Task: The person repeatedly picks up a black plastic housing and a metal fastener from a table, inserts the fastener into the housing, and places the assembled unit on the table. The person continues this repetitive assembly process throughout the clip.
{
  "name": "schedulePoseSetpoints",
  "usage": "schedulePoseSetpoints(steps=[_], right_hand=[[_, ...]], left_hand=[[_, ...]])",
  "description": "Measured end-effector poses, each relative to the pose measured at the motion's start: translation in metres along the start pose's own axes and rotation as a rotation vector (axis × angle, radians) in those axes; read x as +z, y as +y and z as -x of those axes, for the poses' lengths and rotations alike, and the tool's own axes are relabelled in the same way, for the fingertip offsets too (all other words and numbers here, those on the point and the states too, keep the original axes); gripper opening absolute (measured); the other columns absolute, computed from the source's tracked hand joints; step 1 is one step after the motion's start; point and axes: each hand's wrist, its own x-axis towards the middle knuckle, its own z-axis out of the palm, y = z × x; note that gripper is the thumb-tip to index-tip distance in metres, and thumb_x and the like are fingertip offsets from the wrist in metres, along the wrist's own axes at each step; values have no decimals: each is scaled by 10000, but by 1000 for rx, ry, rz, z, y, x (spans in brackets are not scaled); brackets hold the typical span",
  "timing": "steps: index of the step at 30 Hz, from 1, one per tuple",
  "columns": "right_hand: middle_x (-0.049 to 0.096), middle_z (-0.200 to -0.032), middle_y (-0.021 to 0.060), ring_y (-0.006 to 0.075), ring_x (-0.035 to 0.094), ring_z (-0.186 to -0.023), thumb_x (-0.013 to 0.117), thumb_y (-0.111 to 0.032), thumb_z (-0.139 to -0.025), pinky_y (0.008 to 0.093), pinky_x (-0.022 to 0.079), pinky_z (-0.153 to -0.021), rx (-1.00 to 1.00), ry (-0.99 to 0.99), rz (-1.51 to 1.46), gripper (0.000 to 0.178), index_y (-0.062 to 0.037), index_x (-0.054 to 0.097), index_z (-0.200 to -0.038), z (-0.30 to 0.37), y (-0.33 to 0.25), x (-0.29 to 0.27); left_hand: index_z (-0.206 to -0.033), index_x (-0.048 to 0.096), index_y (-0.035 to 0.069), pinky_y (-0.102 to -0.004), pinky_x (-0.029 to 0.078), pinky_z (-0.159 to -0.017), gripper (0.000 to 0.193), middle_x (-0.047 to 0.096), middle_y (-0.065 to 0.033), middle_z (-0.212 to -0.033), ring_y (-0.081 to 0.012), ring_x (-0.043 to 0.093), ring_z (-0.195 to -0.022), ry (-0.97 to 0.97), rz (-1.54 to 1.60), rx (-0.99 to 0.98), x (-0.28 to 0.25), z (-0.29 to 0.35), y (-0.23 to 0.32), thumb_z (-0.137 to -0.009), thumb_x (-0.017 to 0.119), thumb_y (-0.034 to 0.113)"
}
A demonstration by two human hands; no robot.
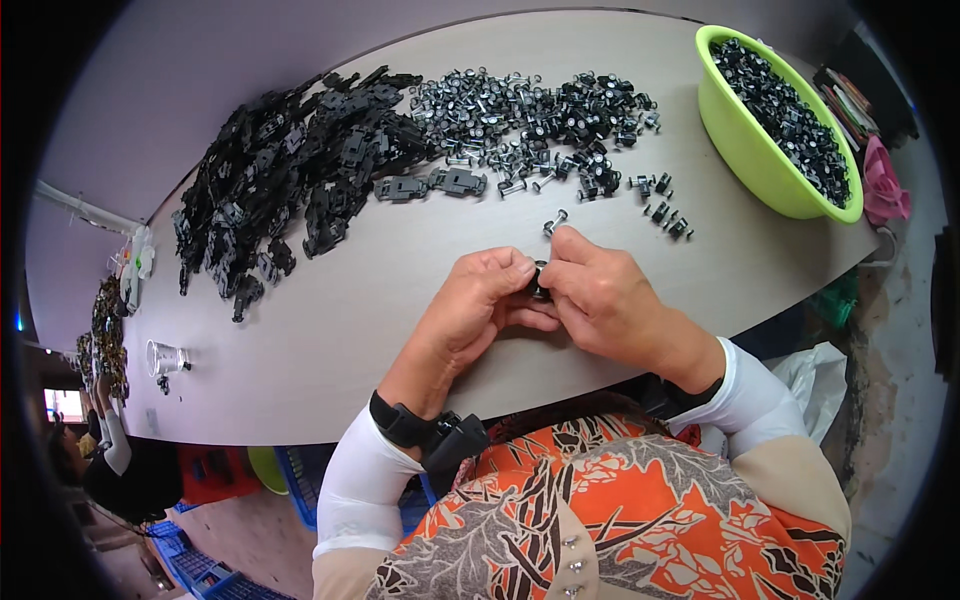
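My left hand (480,300) and my right hand (610,300) meet over the near part of the table. Both are closed on a small black part (541,282) with a round, wheel-like end; fingers hide most of it. Just beyond my right fingertips lies a silver wheel-and-axle piece (555,222). Farther off is a heap of silver wheel-and-axle pieces (470,110), with darker wheel pieces (590,110) on its right. To the left spreads a large pile of flat black parts like toy car chassis (300,150). Two similar chassis (458,182) lie side by side near the wheels.
A lime-green basin (705,95) full of dark wheel pieces stands at the right. Several loose wheel pieces (665,215) lie nearer. A clear plastic cup (165,357) is on its side at the left. Blue crates (300,480) are below the table edge. Another person (130,480) sits far left.
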Motion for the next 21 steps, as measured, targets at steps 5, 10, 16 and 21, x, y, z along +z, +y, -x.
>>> schedulePoseSetpoints(steps=[5, 10, 16, 21], right_hand=[[487, -811, 126, 313, 569, -617, 623, 9, -713, 399, 473, -534, -23, 60, -75, 169, -42, 565, -864, -3, -2, 4], [493, -837, 114, 307, 589, -672, 625, 4, -722, 388, 489, -537, -126, 24, -182, 320, -65, 525, -1018, 7, -17, 13], [523, -876, 127, 337, 590, -717, 585, 20, -716, 404, 499, -607, -172, -153, -360, 321, -57, 527, -1022, 5, -11, -3], [546, -832, 135, 342, 592, -707, 583, -30, -755, 415, 489, -629, 31, -14, -31, 170, -24, 563, -924, -9, 43, -26]], left_hand=[[-811, 531, 22, -323, 580, -661, 164, 590, -60, -822, -160, 623, -714, 32, -101, 98, 1, 9, 0, -907, 577, 147], [-783, 484, 35, -290, 554, -604, 179, 595, -70, -761, -140, 602, -640, 108, -301, 117, 6, 37, -6, -843, 643, 90], [-759, 436, 44, -251, 494, -470, 222, 606, -111, -710, -173, 619, -539, 395, -358, 165, 14, 96, -15, -769, 652, -7], [-754, 440, 42, -242, 461, -416, 194, 602, -118, -714, -175, 580, -468, 768, -312, 411, -1, 182, -37, -750, 609, -54]])
